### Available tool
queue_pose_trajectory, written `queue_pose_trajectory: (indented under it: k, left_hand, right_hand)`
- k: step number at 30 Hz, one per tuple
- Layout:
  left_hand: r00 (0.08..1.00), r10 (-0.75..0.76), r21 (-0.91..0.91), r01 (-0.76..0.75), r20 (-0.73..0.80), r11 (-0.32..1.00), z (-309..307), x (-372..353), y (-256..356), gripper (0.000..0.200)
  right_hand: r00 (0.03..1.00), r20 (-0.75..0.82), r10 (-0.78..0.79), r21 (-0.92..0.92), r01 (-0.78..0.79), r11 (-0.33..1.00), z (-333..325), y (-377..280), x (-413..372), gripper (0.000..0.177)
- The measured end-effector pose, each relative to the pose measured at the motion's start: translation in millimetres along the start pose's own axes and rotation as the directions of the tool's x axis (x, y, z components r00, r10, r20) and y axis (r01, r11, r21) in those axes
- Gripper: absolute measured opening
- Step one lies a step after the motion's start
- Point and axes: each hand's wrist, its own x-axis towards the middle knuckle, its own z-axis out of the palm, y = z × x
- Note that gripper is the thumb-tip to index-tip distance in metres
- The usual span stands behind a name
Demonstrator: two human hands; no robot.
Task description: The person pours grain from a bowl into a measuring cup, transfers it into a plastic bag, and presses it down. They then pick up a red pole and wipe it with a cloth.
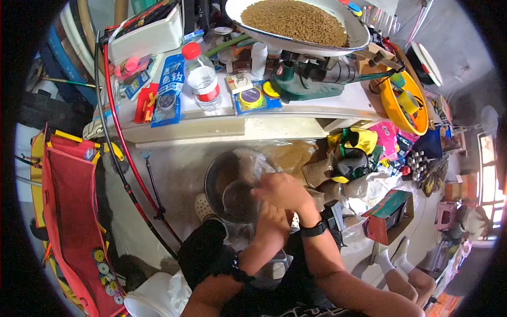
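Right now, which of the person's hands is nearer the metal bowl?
Right. The right hand reaches over the metal bowl at its rim; the left hand sits behind it, closer to the body.

On the white surface [296,112] above we see a water bottle [202,79] with a red cap, a blue packet [169,90] just beside it, and a green scale [303,87] carrying a wide dish [360,38] of brown grain. A yellow bowl [393,108] hangs off the right end. At the left we find a red fabric frame [68,201] and thin rods [127,158], and at the lower right a cardboard box [391,214] near another person's white-socked feet [393,259].
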Motion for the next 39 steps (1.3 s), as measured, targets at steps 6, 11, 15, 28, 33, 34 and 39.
queue_pose_trajectory:
  k: [6,11,15,28,33,34,39]
  left_hand:
    - [0.998,-0.067,-0.130,0.067,0.001,0.989,7,-2,-3,0.045]
    - [0.995,-0.048,-0.137,0.035,-0.091,0.990,1,1,0,0.041]
    - [0.991,-0.026,-0.111,0.011,-0.131,0.994,-7,3,3,0.038]
    - [1.000,0.000,-0.060,-0.001,-0.018,0.998,-12,-2,2,0.041]
    - [0.994,-0.034,-0.065,0.041,0.101,0.997,-14,-2,2,0.042]
    - [0.999,-0.017,-0.038,0.018,0.049,0.999,-13,-3,2,0.041]
    - [0.999,-0.032,-0.070,0.033,0.013,0.997,-14,-2,4,0.042]
  right_hand:
    - [1.000,0.007,-0.001,-0.018,0.001,1.000,3,2,-1,0.041]
    - [0.995,0.082,0.053,-0.068,-0.048,0.997,4,2,0,0.042]
    - [0.996,0.067,0.052,-0.076,-0.047,0.996,5,4,0,0.040]
    - [0.997,0.064,0.031,-0.041,-0.029,0.999,6,2,1,0.037]
    - [0.997,0.070,0.011,-0.055,-0.007,0.998,8,3,1,0.036]
    - [0.996,0.082,0.020,-0.057,-0.016,0.998,8,3,1,0.035]
    - [0.995,0.095,0.032,-0.052,-0.027,0.998,9,3,2,0.035]
